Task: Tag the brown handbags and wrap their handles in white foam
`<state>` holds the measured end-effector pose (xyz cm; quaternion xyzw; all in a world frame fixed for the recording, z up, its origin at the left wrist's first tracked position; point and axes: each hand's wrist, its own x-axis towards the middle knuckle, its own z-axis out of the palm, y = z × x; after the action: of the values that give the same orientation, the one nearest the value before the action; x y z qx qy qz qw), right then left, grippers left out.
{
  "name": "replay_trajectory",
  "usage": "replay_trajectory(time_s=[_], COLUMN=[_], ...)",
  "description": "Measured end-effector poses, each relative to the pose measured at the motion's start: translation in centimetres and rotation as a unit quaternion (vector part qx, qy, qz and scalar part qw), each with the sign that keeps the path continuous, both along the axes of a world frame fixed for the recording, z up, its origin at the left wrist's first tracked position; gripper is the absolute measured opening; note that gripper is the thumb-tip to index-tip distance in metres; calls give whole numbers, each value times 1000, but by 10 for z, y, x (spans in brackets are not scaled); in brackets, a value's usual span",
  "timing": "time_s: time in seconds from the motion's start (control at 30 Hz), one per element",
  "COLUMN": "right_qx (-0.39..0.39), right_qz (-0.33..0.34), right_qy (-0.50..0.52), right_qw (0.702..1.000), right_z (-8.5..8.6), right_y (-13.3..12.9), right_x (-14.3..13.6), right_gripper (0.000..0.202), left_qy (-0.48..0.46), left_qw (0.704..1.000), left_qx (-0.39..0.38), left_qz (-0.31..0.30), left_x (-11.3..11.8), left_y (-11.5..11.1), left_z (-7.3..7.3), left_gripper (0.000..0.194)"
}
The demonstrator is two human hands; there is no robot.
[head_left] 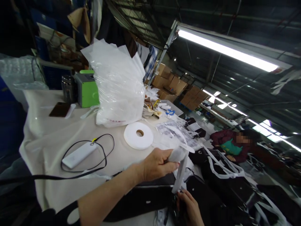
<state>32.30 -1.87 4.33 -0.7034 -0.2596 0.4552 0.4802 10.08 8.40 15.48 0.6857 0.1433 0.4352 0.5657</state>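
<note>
My left hand [158, 164] is closed round a small bundle of white tape [176, 155], thumb and fingers pressed on it. A pale strip [180, 174] hangs from that bundle down to my right hand [190, 205], whose fingers are bent round something dark that I cannot make out. Black fabric [141, 201] lies below both hands. A large white roll of tape [138, 135] rests flat on the table beyond my left hand.
On the cream table cover [51, 131] are a white power bank [80, 154] with a black cord, a stack of plastic-wrapped sheets [119, 84], a green box [87, 89] and a dark flask [69, 88]. Black bags [225, 188] with white straps lie right. A person [231, 144] sits beyond.
</note>
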Motion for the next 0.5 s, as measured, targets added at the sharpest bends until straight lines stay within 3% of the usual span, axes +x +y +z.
replay_trajectory(time_s=[0.17,0.3,0.4,0.5], right_qx=[73,104,93,57], right_qz=[-86,-127,-110,-110], right_qy=[27,62,163,286], right_qw=[993,984,976,950], right_z=[15,26,12,-17], right_y=[-5,-10,-19,-28], right_x=[0,-8,-24,-47], right_gripper=[30,32,33,34], left_qy=[-5,12,46,118], left_qw=[1000,999,997,990], left_qx=[15,31,47,58], left_qz=[19,-1,-26,-51], left_x=[11,14,9,2], left_y=[34,53,61,71], left_z=[24,39,34,15], left_gripper=[13,13,13,14])
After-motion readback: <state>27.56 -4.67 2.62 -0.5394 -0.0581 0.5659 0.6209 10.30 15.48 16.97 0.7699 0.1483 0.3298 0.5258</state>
